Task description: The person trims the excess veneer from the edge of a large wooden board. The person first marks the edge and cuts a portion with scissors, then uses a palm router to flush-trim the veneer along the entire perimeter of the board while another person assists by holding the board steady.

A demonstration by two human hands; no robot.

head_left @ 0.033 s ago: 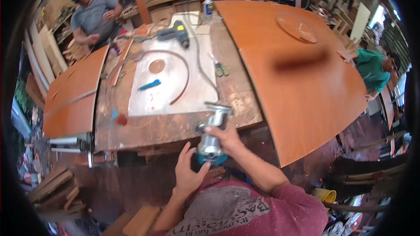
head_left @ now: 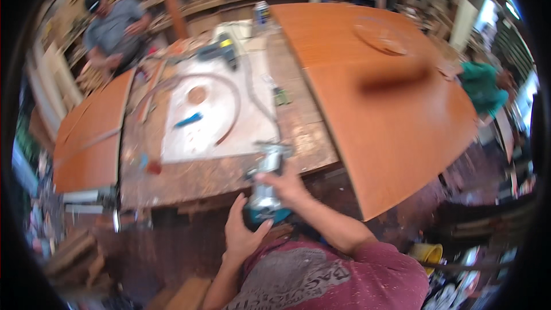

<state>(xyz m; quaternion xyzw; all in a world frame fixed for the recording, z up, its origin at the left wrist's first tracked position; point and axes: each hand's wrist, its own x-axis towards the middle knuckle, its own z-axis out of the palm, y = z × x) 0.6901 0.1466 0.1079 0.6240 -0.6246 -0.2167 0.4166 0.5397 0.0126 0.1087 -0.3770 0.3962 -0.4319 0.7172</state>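
Note:
My right hand (head_left: 291, 186) wraps round the silver body of a trim router (head_left: 264, 190), its flat base pointing away from me toward the workbench. My left hand (head_left: 240, 229) cups the router's teal end from the left, thumb against it and fingers partly spread. Both hands hold it in front of the bench's near edge. Beyond it, a pale sheet (head_left: 244, 129) on the bench carries a thin curved brown strip (head_left: 236, 112), a round wooden disc (head_left: 197, 95) and a small blue tool (head_left: 188, 120). Green-handled scissors (head_left: 280, 97) lie to the right.
A large orange-brown panel (head_left: 356, 120) fills the right side; a smaller one (head_left: 89, 138) stands left. A dark power tool (head_left: 225, 51) and a spray can (head_left: 262, 12) sit toward the back. One person (head_left: 117, 31) is at far left, another (head_left: 483, 87) at the right panel's edge.
The whole view has shifted slightly, so the bench and things on it appear a little farther left and more blurred. Both hands keep the same hold on the trim router.

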